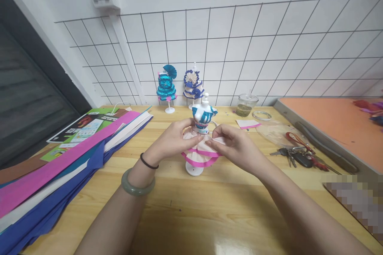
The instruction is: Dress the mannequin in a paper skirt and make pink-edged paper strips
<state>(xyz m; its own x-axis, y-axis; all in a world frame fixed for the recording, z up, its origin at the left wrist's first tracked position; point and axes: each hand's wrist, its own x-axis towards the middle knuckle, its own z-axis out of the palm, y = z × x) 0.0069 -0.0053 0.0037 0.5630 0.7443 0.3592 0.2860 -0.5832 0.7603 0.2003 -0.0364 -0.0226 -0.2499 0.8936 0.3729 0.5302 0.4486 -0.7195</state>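
Note:
A small white mannequin stand (194, 169) rises from the middle of the wooden table (209, 207). It wears a blue and white paper bodice (204, 116) and a pale pink paper skirt with a magenta hem (201, 155). My left hand (173, 138) pinches the skirt's waist from the left. From the right, my right hand (235, 145) pinches the same waistline. The fingers of both hands are closed on the paper.
Two finished paper-dress mannequins, teal (166, 87) and blue-white (193, 84), stand at the wall. A stack of coloured paper sheets (60, 167) lies at left. A glass jar (245, 105), tape ring (261, 115), keys (295, 155) and an orange mat (335, 123) sit at right.

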